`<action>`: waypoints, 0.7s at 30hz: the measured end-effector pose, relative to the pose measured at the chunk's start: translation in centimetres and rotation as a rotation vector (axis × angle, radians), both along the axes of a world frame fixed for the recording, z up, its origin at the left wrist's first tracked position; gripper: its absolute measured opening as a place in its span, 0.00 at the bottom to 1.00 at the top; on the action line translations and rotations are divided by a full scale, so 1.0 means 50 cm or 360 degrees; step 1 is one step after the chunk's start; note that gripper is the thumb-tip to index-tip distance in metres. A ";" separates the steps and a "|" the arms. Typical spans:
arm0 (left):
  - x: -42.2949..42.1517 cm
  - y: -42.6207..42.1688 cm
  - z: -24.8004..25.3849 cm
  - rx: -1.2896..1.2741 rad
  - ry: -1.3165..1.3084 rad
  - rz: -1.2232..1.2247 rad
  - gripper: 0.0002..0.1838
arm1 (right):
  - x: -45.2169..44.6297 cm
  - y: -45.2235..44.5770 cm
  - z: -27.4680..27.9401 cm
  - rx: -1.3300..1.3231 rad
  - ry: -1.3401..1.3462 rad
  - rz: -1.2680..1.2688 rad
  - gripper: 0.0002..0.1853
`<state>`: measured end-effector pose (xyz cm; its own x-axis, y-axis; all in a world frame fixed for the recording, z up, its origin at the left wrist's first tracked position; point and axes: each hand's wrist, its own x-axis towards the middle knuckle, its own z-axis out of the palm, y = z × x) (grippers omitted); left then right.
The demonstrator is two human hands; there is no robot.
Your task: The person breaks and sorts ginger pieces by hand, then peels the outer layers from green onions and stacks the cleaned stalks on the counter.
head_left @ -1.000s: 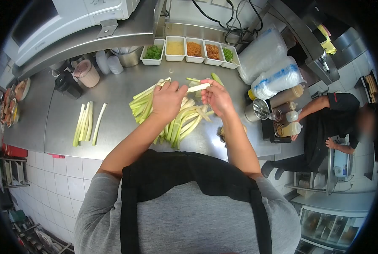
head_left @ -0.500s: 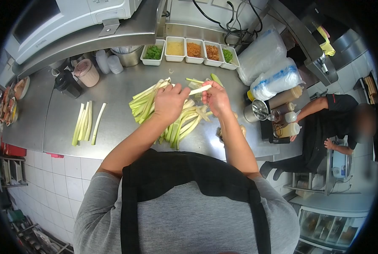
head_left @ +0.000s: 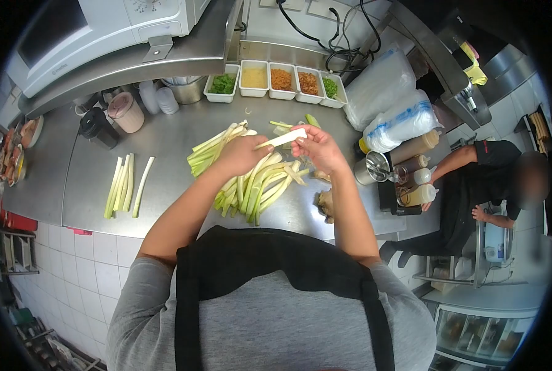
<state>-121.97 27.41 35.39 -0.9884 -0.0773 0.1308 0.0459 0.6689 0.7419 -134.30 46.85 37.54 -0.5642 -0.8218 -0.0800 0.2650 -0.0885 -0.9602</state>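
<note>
A pale stalk (head_left: 284, 138) slants between my two hands over the steel counter (head_left: 177, 133). My left hand (head_left: 244, 153) is closed round its lower left end. The fingers of my right hand (head_left: 316, 147) pinch its upper right end. Beneath and beside my left hand lies a heap of green and white stalks (head_left: 257, 188). Several separate stalks (head_left: 120, 185) lie side by side at the left, with a single one (head_left: 143, 187) just right of them. Trimmed green pieces (head_left: 280, 125) are behind my hands, and a brown knobbly piece (head_left: 325, 204) lies near my right forearm.
White trays of chopped food (head_left: 282, 80) line the back. Left stand a dark lidded jug (head_left: 98, 128) and a pink container (head_left: 126, 112). At right are a metal pot (head_left: 371, 168), sauce bottles (head_left: 419, 195) and plastic-wrapped stacks (head_left: 402, 120). Another person (head_left: 483, 179) stands at the far right.
Both hands have come slightly nearer my body with the stalk between them. My left hand has turned and moved lower on the stalk, and more of the heap shows.
</note>
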 end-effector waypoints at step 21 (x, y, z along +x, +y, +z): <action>0.456 -0.381 -0.027 -0.0692 -0.0427 0.1773 0.18 | -0.102 0.042 -0.136 0.0949 0.1902 -0.0911 0.25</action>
<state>-99.18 8.35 34.05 -0.4092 -0.8984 0.1592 -0.8296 0.4390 0.3450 -139.39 48.95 30.75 -0.7703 -0.4791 0.4208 -0.6377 0.5778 -0.5095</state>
